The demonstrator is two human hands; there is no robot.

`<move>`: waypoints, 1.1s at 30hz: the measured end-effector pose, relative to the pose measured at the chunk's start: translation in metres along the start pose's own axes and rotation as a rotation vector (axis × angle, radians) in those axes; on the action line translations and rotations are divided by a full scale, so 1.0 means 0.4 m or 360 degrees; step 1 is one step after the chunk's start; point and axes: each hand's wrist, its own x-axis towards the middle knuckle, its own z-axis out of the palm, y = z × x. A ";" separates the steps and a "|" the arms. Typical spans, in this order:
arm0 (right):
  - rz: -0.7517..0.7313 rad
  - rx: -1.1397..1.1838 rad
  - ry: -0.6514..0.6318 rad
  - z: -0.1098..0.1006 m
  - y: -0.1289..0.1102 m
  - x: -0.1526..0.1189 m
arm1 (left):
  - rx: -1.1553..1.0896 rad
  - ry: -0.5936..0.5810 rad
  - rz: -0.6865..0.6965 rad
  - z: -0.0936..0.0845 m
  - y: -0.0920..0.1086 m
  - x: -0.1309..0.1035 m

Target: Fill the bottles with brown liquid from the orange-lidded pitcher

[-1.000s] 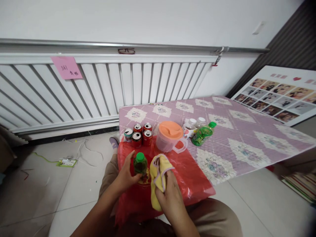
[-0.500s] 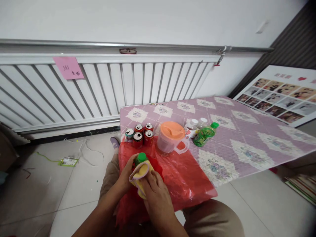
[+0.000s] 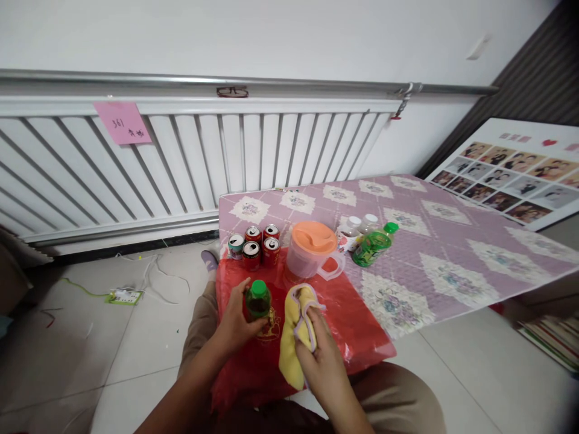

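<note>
My left hand point(image 3: 237, 320) is wrapped round a green-capped bottle point(image 3: 259, 299), which is upright over the red plastic sheet point(image 3: 357, 325). To its right, my right hand point(image 3: 322, 355) grips a yellow cloth point(image 3: 293, 343) with a purple edge; the cloth hangs apart from the bottle. Behind the bottle stand several opened drink cans point(image 3: 251, 255), most of them red. A clear pitcher point(image 3: 301, 260) with an orange lid is just right of the cans.
Right of the pitcher, a green bottle point(image 3: 371, 248) leans beside white-capped bottles point(image 3: 353, 227) on the flowered tablecloth point(image 3: 447, 271). A white radiator point(image 3: 253, 150) runs behind the table. A power strip point(image 3: 123, 296) and cables lie on the floor at left.
My right hand and the yellow cloth have moved away from the bottle to the right. The bottle now shows more fully in my left hand. The red scalloped shape near the hands no longer shows.
</note>
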 end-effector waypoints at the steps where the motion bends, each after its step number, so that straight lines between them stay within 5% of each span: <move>1: 0.0005 0.0030 0.0042 0.002 -0.010 0.010 | -0.0001 -0.0035 0.0025 -0.008 0.009 0.002; 6: -0.0094 0.0124 0.0045 0.034 -0.084 0.053 | -0.0139 -0.0252 -0.0042 -0.030 0.039 0.005; 11: -0.0160 0.0064 -0.0154 0.073 -0.121 0.057 | -0.0278 -0.0168 -0.0150 -0.016 0.021 -0.007; 18: -0.0125 -0.0043 -0.0181 0.110 -0.046 0.026 | -0.0102 0.0049 -0.0177 0.003 -0.002 0.003; 24: -0.0020 -0.0025 -0.0125 0.099 -0.015 0.025 | -0.0122 -0.0101 -0.0097 -0.031 0.003 0.012; 28: -0.0118 -0.0017 -0.0024 0.059 -0.071 0.039 | -0.0268 -0.0284 -0.0148 -0.057 0.015 0.014; 33: -0.0237 -0.0028 -0.0321 0.054 -0.175 0.038 | -0.0487 -0.0354 -0.0166 -0.053 0.031 0.020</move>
